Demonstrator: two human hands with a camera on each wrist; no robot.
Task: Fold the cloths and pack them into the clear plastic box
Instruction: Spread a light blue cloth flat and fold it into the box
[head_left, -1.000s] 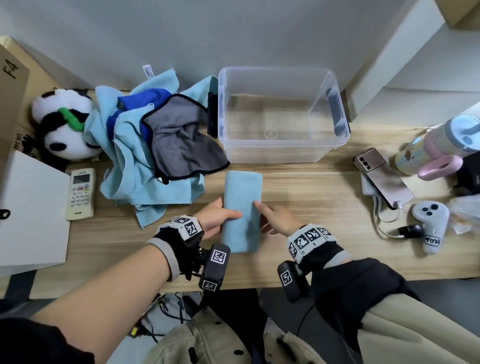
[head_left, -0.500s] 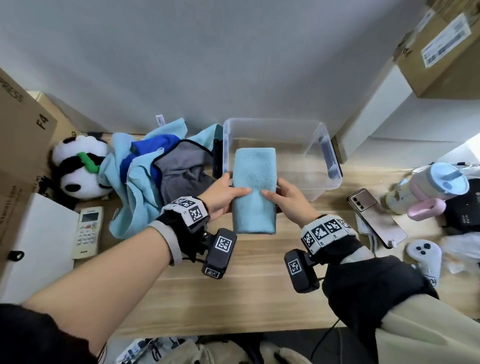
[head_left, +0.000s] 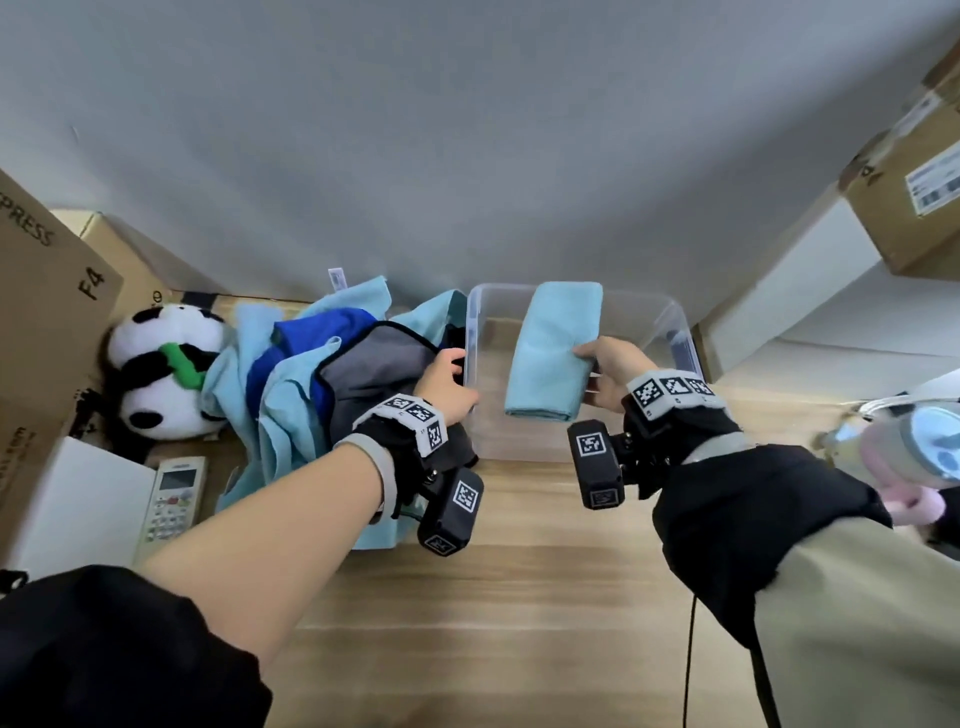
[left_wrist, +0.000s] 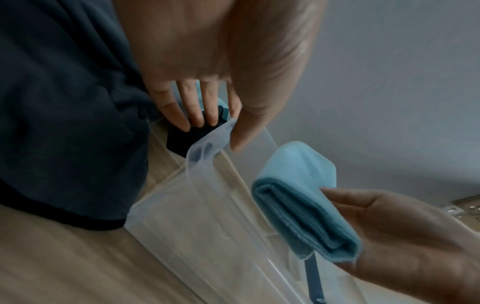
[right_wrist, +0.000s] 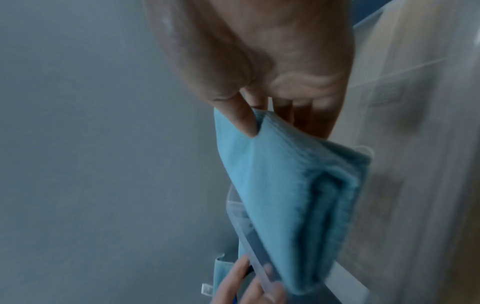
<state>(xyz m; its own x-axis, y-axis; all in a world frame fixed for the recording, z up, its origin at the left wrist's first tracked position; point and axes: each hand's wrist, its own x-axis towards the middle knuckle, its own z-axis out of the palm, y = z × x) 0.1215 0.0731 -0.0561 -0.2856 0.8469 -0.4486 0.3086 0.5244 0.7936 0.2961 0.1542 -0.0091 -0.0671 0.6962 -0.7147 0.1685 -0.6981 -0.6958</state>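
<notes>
A folded light blue cloth (head_left: 555, 349) hangs over the clear plastic box (head_left: 524, 439) at the back of the wooden table. My right hand (head_left: 589, 364) pinches the cloth's right edge, thumb on top (right_wrist: 275, 123), fingers underneath. The layered folds of the cloth (right_wrist: 285, 185) (left_wrist: 298, 195) point down into the box. My left hand (head_left: 457, 371) grips the box's left rim (left_wrist: 197, 164), thumb inside and fingers outside on the black latch (left_wrist: 221, 131). A loose pile of light blue, dark blue and grey cloths (head_left: 322, 374) lies left of the box.
A panda plush (head_left: 161, 374) and a white remote (head_left: 174, 496) lie left of the pile, beside cardboard boxes (head_left: 47, 291) and a white box (head_left: 67, 509). A pink-lidded bottle (head_left: 914, 452) stands at the right. The wall runs right behind the box.
The folded cloth has been lifted off the table and carried forward over the box. My left hand has let go of it and taken the box's left rim.
</notes>
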